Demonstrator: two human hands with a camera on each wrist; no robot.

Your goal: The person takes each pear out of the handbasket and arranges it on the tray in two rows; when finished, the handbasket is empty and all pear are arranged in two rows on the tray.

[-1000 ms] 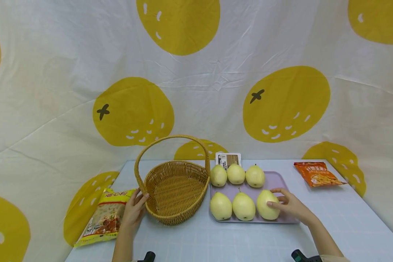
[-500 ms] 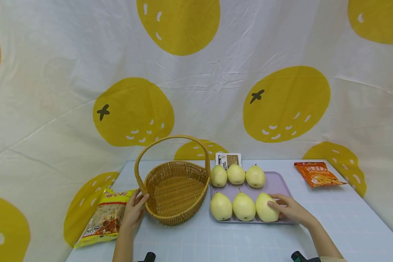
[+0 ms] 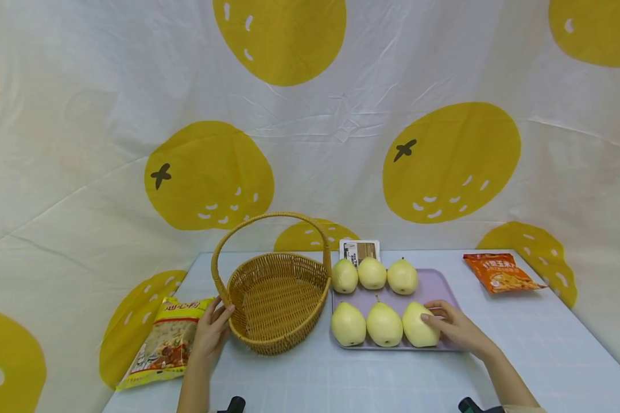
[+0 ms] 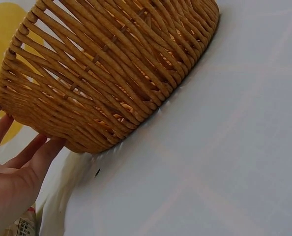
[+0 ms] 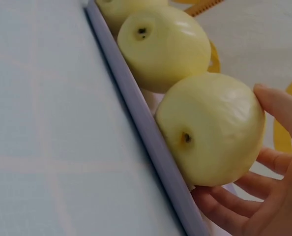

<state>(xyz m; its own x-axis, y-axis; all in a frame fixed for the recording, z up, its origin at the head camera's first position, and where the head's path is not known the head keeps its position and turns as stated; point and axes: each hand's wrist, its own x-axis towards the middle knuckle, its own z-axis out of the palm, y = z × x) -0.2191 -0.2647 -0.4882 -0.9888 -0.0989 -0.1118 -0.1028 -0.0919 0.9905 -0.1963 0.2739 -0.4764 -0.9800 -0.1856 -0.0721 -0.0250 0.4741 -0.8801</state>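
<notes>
My left hand (image 3: 210, 330) holds the left side of a brown wicker basket (image 3: 284, 338), thumb at the rim and fingers against the outer wall. In the left wrist view, those fingertips (image 4: 50, 145) rest on the weave (image 4: 111, 73). At the right, my right hand (image 3: 457, 327) grips a pale yellow-green pear (image 3: 417, 328), the rightmost of the front row on a purple tray (image 3: 436, 287). The right wrist view shows the thumb on one side of this pear (image 5: 212, 130) and curled fingers beneath it, close to the tray's edge (image 5: 136, 108).
Two more pears (image 3: 384, 325) share the front row, with three (image 3: 372, 273) behind. A yellow food packet (image 3: 167, 344) lies left of the basket, an orange snack bag (image 3: 502, 273) at the back right. A small white-and-brown pack (image 3: 360, 250) sits behind the tray.
The held pear has shifted slightly left and down, now right beside the middle front pear, and my right hand moved with it. The left hand and basket have stayed put.
</notes>
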